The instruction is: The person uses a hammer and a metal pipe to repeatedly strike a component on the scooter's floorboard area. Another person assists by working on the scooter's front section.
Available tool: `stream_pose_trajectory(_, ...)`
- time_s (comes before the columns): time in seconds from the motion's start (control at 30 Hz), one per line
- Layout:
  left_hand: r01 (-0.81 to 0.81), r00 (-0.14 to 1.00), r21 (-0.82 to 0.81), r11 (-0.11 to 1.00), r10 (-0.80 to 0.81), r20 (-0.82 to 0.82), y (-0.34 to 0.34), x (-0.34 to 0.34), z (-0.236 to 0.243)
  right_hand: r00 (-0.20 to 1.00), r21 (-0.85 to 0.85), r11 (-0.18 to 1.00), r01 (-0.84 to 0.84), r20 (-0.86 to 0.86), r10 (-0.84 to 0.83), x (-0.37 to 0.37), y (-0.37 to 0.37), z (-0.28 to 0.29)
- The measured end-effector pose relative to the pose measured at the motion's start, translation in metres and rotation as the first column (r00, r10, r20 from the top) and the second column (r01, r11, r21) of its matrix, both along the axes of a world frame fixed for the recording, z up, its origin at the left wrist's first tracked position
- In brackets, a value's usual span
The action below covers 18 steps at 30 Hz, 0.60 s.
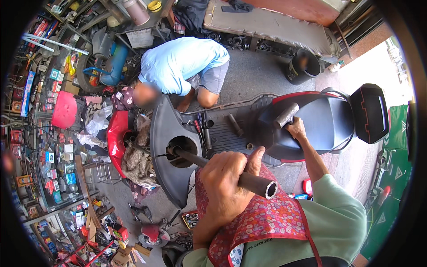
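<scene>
My left hand [226,182] is wrapped round a long hollow metal pipe [253,185], thumb up along it. The pipe slants down into the round opening [182,151] in the grey front panel [167,133] of a scooter; its lower end is hidden there. Above the black scooter seat [324,122], my right hand [296,129] is closed on what looks like a hammer with a thick cylindrical steel head [286,115]. Its handle is mostly hidden by my fingers. Screwdrivers [199,126] and a short metal tube [235,124] lie on the scooter's footboard [222,138].
A person in a light blue shirt [182,60] crouches beyond the scooter, head bent near its front. A black bucket [304,66] stands at the far right, before a padded bench [271,31]. Shelves crowded with boxed parts [55,169] line the left. A rear box [369,113] juts behind the seat.
</scene>
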State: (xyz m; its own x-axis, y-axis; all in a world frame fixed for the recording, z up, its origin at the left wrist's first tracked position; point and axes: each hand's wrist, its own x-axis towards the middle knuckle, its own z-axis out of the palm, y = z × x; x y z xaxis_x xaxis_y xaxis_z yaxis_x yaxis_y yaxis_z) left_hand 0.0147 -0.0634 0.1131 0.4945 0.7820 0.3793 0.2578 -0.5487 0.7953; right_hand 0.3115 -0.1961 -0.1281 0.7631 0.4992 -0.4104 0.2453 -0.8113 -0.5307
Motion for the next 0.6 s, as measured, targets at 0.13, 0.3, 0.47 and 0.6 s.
stream_pose_trajectory(0.13, -0.007, 1.0, -0.026, 1.0, 0.006, -0.008, -0.002, 0.001, 0.0, 0.998, 0.021, 1.0, -0.017, 0.058, 0.015, 0.008, -0.009, -0.018)
stream_pose_trajectory(0.3, -0.027, 0.999, -0.047, 0.999, 0.027, -0.017, -0.003, 0.002, -0.001, 0.998, 0.022, 1.0, -0.021, 0.052, 0.019, 0.006, -0.006, -0.014)
stream_pose_trajectory(0.47, -0.038, 0.999, -0.041, 0.998, 0.038, -0.023, -0.003, 0.003, 0.0, 0.999, -0.007, 1.0, -0.01, 0.031, 0.01, 0.004, -0.003, -0.006)
stream_pose_trajectory(0.6, -0.039, 0.999, -0.053, 0.998, 0.039, -0.014, -0.003, 0.003, -0.001, 0.997, 0.016, 0.999, -0.036, 0.065, 0.035, 0.009, -0.009, -0.019)
